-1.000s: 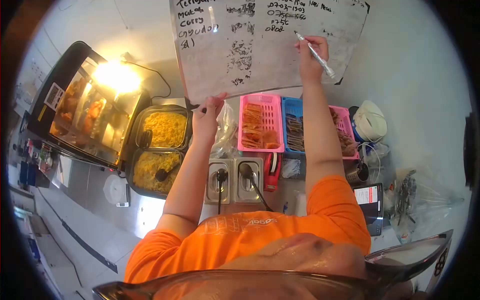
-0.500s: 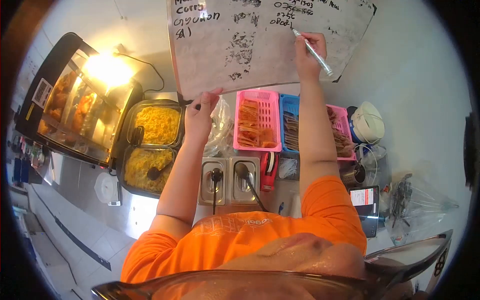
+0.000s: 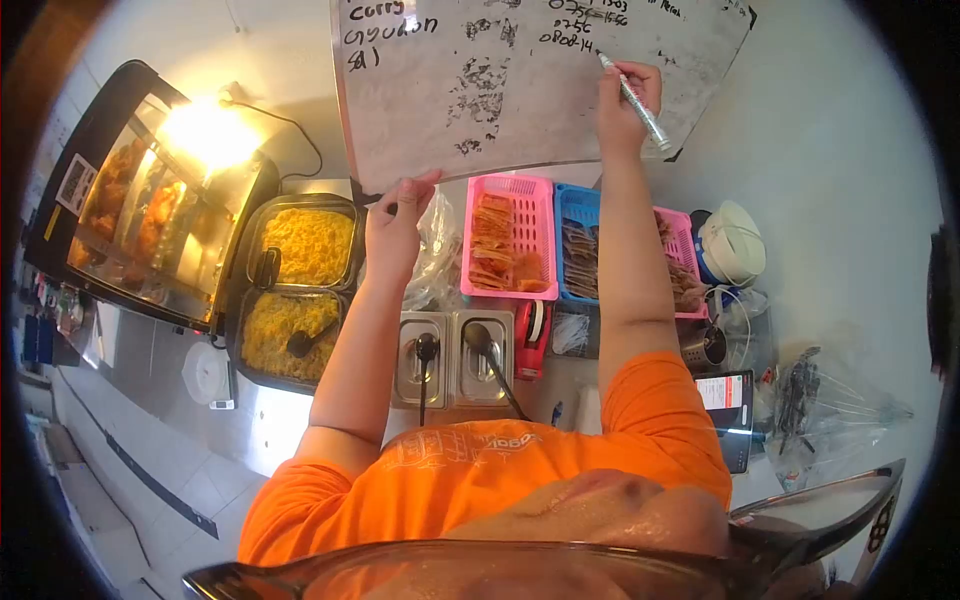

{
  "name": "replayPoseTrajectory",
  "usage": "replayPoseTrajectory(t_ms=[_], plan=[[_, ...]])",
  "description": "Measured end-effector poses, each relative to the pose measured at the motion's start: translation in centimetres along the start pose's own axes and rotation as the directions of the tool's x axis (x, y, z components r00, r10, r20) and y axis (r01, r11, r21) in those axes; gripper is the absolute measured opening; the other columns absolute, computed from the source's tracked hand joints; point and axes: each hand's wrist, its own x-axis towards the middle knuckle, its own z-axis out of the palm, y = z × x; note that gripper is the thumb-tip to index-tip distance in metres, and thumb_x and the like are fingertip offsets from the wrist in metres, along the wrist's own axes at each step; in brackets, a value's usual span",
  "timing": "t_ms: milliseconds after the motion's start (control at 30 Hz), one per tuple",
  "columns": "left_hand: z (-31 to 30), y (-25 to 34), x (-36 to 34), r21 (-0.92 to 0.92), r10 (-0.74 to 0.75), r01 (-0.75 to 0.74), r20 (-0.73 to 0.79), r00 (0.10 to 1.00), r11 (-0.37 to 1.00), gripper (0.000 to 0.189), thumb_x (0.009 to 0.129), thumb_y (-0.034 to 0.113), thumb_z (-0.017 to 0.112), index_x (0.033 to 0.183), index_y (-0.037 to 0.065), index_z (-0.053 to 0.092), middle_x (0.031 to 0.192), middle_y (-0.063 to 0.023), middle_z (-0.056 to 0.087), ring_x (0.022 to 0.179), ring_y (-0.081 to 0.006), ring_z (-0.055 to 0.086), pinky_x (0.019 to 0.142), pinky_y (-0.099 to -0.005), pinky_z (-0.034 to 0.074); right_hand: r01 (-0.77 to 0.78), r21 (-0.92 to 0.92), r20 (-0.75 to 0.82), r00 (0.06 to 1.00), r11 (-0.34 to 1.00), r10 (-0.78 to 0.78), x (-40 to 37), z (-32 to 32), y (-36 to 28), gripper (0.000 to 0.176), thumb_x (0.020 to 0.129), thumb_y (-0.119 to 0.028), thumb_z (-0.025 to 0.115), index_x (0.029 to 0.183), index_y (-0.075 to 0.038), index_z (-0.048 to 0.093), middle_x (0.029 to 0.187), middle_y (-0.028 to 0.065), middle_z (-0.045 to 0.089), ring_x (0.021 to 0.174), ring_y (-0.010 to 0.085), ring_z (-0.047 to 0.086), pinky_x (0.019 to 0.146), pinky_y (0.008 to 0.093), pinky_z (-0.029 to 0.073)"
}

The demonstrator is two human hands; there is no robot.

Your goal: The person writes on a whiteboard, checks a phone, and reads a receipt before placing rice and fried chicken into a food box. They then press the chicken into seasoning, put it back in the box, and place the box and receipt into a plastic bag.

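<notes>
A: Okay, looking at the head view now. Doing what with the right hand (image 3: 622, 118)?

B: Holding a marker (image 3: 646, 118) like a pen, closing the fingers round the barrel. Slanting it up and to the left, putting its tip right at the end of "0808-14" on the whiteboard (image 3: 560, 110). Not managing to tell pressing from barely hovering, tbh.

A: Nice. And doing what with the left hand (image 3: 394, 228)?

B: Holding it by the whiteboard's lower left corner, bunching the fingers narrow and pointing one toward the bottom edge. Showing something small and dark there, but not being able to tell what, or whether actually pinching the whiteboard.

A: Seeing what below?

B: Spotting a pink basket (image 3: 543, 225) of thin orange slices (image 3: 492, 230), plus a blue basket (image 3: 577, 200) just beside it, partly hiding behind the right forearm (image 3: 637, 240). Nearer the shirt (image 3: 460, 480), finding two metal pans (image 3: 407, 380) side by side and a red tape dispenser (image 3: 526, 358).

A: And getting what past the left arm (image 3: 350, 385)?

B: Catching yellow food (image 3: 310, 235) in dark trays (image 3: 238, 335), next to a lit warming cabinet (image 3: 150, 200).
</notes>
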Motion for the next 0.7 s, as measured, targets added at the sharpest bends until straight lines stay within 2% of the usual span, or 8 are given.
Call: replayPoseTrajectory(t_ms=[133, 233, 467, 533, 633, 700], plan=[[0.3, 0.2, -0.1, -0.015, -0.013, 0.012, -0.011, 1.000, 1.000, 0.047, 0.103, 0.033, 0.046, 0.111, -0.010, 0.061, 0.120, -0.0185, 0.063, 0.115, -0.0213, 0.058, 0.107, -0.0335, 0.043, 0.033, -0.062, -0.036, 0.999, 0.998, -0.035, 0.1, -0.2, 0.0, 0.017, 0.089, -0.004, 0.065, 0.100, -0.001, 0.052, 0.086, 0.0059, 0.059, 0.074, 0.0092, 0.057, 0.067, 0.0232, 0.049], [0.1, -0.1, 0.0, -0.024, -0.008, 0.007, -0.018, 1.000, 1.000, 0.047, 0.103, 0.034, 0.046, 0.111, -0.010, 0.061, 0.120, -0.0188, 0.063, 0.114, -0.0213, 0.058, 0.106, -0.0338, 0.043, -0.007, 0.042, -0.086, 0.996, 0.999, 0.011, 0.4, -0.4, 0.5, 0.017, 0.089, -0.003, 0.064, 0.100, -0.001, 0.051, 0.086, 0.0062, 0.059, 0.075, 0.0093, 0.057, 0.067, 0.0229, 0.048], [0.0, -0.1, 0.1, -0.020, 0.011, -0.011, -0.008, 1.000, 1.000, 0.048, 0.102, 0.035, 0.047, 0.111, -0.010, 0.061, 0.121, -0.0194, 0.063, 0.115, -0.0225, 0.058, 0.107, -0.0345, 0.043, -0.008, -0.024, 0.011, 1.000, 1.000, 0.008, 0.3, -0.9, 1.0, 0.018, 0.090, -0.004, 0.064, 0.101, -0.001, 0.051, 0.087, 0.0075, 0.060, 0.073, 0.0104, 0.058, 0.068, 0.0226, 0.049], [0.1, -0.3, 0.1, -0.019, 0.014, -0.014, -0.012, 1.000, 1.000, 0.048, 0.102, 0.035, 0.047, 0.110, -0.010, 0.061, 0.121, -0.0193, 0.063, 0.115, -0.0227, 0.058, 0.107, -0.0345, 0.042, -0.036, -0.017, -0.004, 0.999, 0.999, 0.036, 0.1, -0.8, 0.9, 0.017, 0.089, -0.003, 0.064, 0.100, -0.001, 0.051, 0.087, 0.0077, 0.061, 0.072, 0.0097, 0.058, 0.067, 0.0223, 0.048], [0.0, -0.1, 0.2, -0.014, 0.012, -0.012, -0.007, 1.000, 1.000, 0.048, 0.102, 0.035, 0.047, 0.110, -0.010, 0.061, 0.121, -0.0194, 0.063, 0.116, -0.0227, 0.058, 0.107, -0.0344, 0.042, 0.008, -0.005, -0.127, 0.992, 1.000, -0.009, 0.4, -0.5, 1.6, 0.017, 0.089, -0.003, 0.064, 0.100, -0.001, 0.051, 0.086, 0.0075, 0.061, 0.073, 0.0094, 0.058, 0.067, 0.0222, 0.048], [-0.1, -0.4, 0.1, -0.008, 0.007, -0.007, -0.004, 1.000, 1.000, 0.048, 0.102, 0.035, 0.047, 0.111, -0.010, 0.061, 0.121, -0.0194, 0.062, 0.116, -0.0225, 0.058, 0.107, -0.0343, 0.042, 0.002, -0.063, -0.051, 0.999, 0.998, -0.005, 0.5, -1.1, 1.6, 0.017, 0.089, -0.003, 0.064, 0.100, -0.001, 0.051, 0.086, 0.0074, 0.061, 0.073, 0.0097, 0.058, 0.066, 0.0225, 0.048]])
